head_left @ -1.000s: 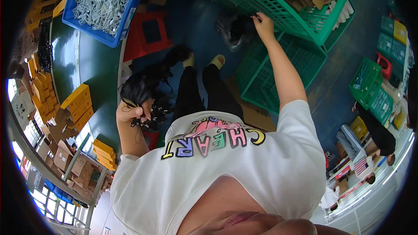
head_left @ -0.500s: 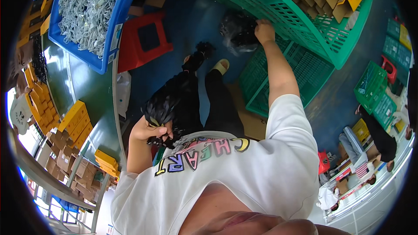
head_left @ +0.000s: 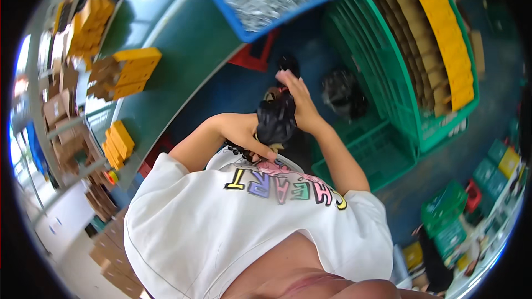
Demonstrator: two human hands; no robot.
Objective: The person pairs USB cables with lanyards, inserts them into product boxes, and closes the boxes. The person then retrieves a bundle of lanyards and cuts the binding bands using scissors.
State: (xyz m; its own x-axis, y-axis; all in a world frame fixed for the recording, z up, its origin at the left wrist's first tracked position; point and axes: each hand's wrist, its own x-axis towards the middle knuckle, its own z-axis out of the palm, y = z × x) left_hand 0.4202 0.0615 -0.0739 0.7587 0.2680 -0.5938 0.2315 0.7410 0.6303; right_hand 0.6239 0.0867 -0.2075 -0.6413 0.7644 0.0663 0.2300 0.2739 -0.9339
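Observation:
My left hand (head_left: 249, 137) is closed around a bundle of black strands (head_left: 275, 119), which look like cords or cables, in front of my shirt. A pale yellowish band shows at the bundle near my thumb. My right hand (head_left: 301, 99) lies along the bundle's far right side with its fingers stretched out, slightly blurred. Loose dark ends stick out below my left palm. Further down, on the floor to the right of my hands, sits a black plastic bag (head_left: 343, 95).
A blue bin (head_left: 244, 32) of whitish coiled cables stands on the green table (head_left: 183, 69) at the left, beside yellow boxes (head_left: 138, 69). A red stool (head_left: 252, 58) is under the bin. Green crates (head_left: 413, 127) stand at the right, the upper one holding cardboard and yellow boxes.
My right hand has left the black plastic bag and come to the bundle. My left hand has brought the bundle toward the middle. The view has turned leftward.

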